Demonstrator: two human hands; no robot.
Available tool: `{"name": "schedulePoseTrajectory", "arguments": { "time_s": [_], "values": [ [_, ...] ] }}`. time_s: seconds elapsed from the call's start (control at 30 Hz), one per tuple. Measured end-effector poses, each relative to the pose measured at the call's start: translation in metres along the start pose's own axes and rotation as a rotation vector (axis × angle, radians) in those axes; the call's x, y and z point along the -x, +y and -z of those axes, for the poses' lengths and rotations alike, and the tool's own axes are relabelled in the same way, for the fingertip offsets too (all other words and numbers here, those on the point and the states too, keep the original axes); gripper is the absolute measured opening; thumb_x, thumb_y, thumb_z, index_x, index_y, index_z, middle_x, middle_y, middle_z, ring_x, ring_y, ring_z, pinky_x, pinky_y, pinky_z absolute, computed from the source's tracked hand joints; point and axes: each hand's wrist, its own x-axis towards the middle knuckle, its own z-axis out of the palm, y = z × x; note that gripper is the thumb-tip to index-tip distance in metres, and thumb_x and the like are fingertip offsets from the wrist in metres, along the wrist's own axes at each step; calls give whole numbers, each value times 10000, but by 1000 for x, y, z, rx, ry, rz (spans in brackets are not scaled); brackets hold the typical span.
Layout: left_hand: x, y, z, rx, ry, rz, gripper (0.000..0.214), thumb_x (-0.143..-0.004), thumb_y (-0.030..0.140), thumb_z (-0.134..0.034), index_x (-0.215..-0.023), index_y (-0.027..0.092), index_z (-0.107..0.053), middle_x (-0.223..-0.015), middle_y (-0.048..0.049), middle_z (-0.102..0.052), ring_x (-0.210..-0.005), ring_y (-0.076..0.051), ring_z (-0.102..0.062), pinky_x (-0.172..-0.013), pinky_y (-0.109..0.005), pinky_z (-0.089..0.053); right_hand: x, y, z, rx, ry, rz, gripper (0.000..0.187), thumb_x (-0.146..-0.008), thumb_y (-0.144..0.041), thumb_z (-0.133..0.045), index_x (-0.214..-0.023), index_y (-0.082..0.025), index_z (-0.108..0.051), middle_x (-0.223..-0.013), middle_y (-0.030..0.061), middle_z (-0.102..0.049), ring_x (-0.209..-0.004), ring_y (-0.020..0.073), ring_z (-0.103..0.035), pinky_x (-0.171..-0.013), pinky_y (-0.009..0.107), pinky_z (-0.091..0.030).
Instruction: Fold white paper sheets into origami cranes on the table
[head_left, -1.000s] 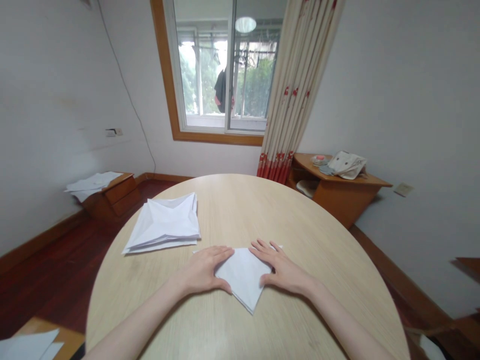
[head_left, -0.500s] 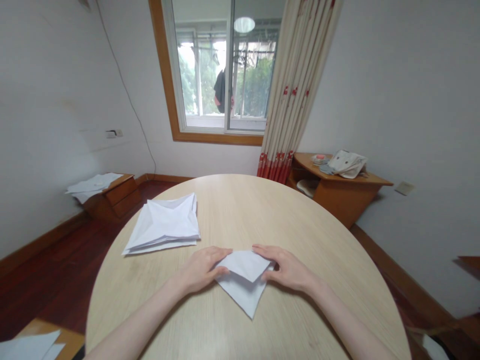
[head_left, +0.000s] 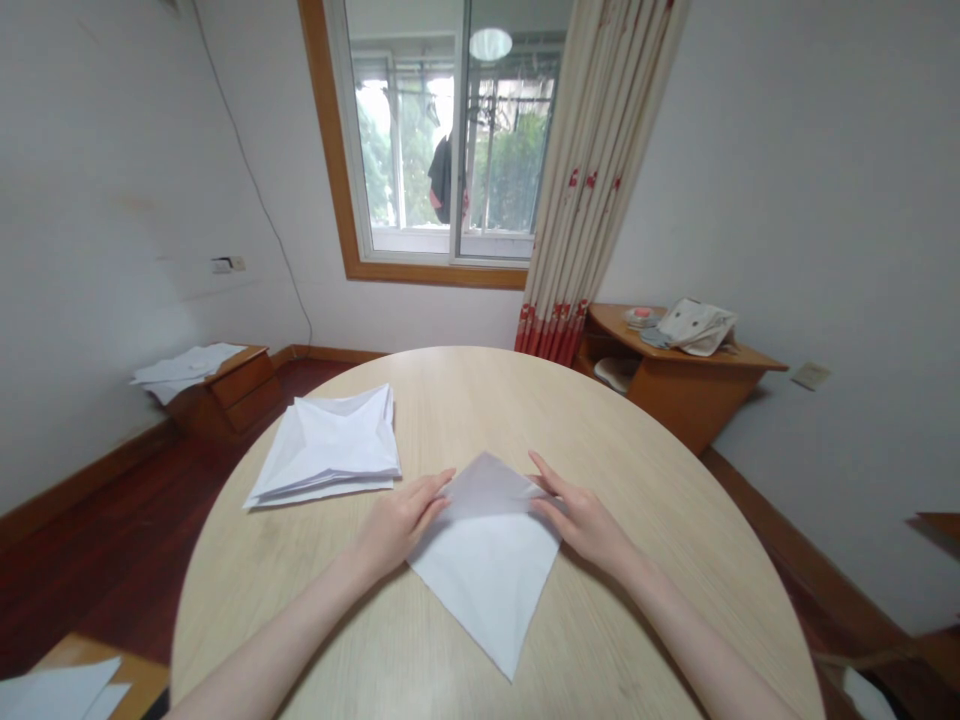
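A white sheet of paper (head_left: 487,560) lies as a diamond on the round light-wood table (head_left: 465,410), its far corner lifted off the surface. My left hand (head_left: 397,520) grips the paper's left edge with fingers pinched on it. My right hand (head_left: 581,515) holds the right edge the same way, fingers stretched along the fold. A stack of folded white papers (head_left: 330,450) lies to the left, apart from both hands.
A low wooden cabinet with loose papers (head_left: 191,365) stands by the left wall. A corner shelf with a bag (head_left: 694,330) stands at the right by the curtain (head_left: 592,180). More paper (head_left: 52,690) lies at the bottom left. Window behind the table.
The paper was a small folded triangle under both flat hands. Both hands have lifted and spread it open into a larger diamond, moving slightly away from me.
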Motion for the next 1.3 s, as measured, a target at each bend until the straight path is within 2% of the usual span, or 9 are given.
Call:
{"name": "schedulePoseTrajectory", "arguments": {
  "time_s": [0.13,0.27,0.4,0.5,0.7,0.97,1.07,1.23,1.3],
  "values": [
    [0,-5,-5,-5,125,-8,474,-974,247,-394,-1442,210,-327,-1379,-106,-533,-1251,-222,-522,-1026,-381,-452,-2,5,-2,-3,55,28,685,-926,-271,-416,-1527,-259,-89,-1278,87,-630,-1116,230,-626,-944,430,-494],
    [0,-8,-8,-49,142,10,577,-937,168,-401,-1483,220,-224,-1442,-134,-438,-1248,-237,-514,-975,-388,-494,-3,13,-5,47,107,61,701,-928,-251,-406,-1528,-268,-43,-1322,94,-595,-1104,225,-627,-952,447,-494],
    [-1,-12,-8,-228,121,-81,529,-878,120,-458,-1396,223,-418,-1501,-154,-332,-1239,-296,-500,-947,-456,-489,-3,24,-8,117,130,78,647,-930,-239,-403,-1520,-279,-141,-1326,93,-590,-1093,223,-630,-947,446,-508],
    [-2,-13,-7,-345,77,-151,414,-866,120,-521,-1259,237,-576,-1476,-135,-385,-1287,-314,-437,-1012,-512,-411,-3,28,-9,164,147,104,566,-928,-234,-405,-1482,-264,-290,-1345,101,-574,-1141,232,-606,-974,461,-493],
    [-1,-6,-4,-402,-99,-87,209,-886,274,-621,-1075,306,-703,-1450,-65,-456,-1326,-311,-398,-1092,-572,-271,-3,11,-6,223,140,194,386,-936,-234,-409,-1284,-247,-576,-1322,96,-597,-1213,246,-554,-1004,478,-467],
    [0,1,-9,-348,-134,-50,263,-886,302,-620,-1131,228,-681,-1461,-114,-443,-1342,-332,-388,-1096,-568,-292,6,-44,-17,107,-185,250,343,-964,-269,-406,-1172,-235,-677,-1254,79,-651,-1132,225,-619,-979,399,-495],
    [0,3,-11,-292,-140,-65,239,-887,253,-608,-1083,145,-690,-1422,-154,-484,-1318,-317,-428,-1081,-498,-364,8,-59,-19,107,-383,167,363,-953,-333,-457,-1260,-233,-623,-1385,70,-538,-1243,240,-537,-1050,396,-433],
    [0,4,-18,-178,-123,-66,193,-899,195,-567,-1030,151,-702,-1287,-122,-614,-1168,-271,-558,-972,-419,-485,8,-68,-16,119,-615,-2,892,-783,-567,-664,-1480,-158,-286,-1550,116,-190,-1428,279,-212,-1177,433,-197],
    [1,5,-20,-138,-131,-53,205,-906,177,-544,-1039,168,-700,-1199,-101,-668,-1078,-250,-601,-915,-394,-515,7,-67,-16,115,-658,0,956,-754,-549,-703,-1492,-162,-234,-1560,122,-140,-1442,275,-151,-1192,446,-107]
  ]
}}
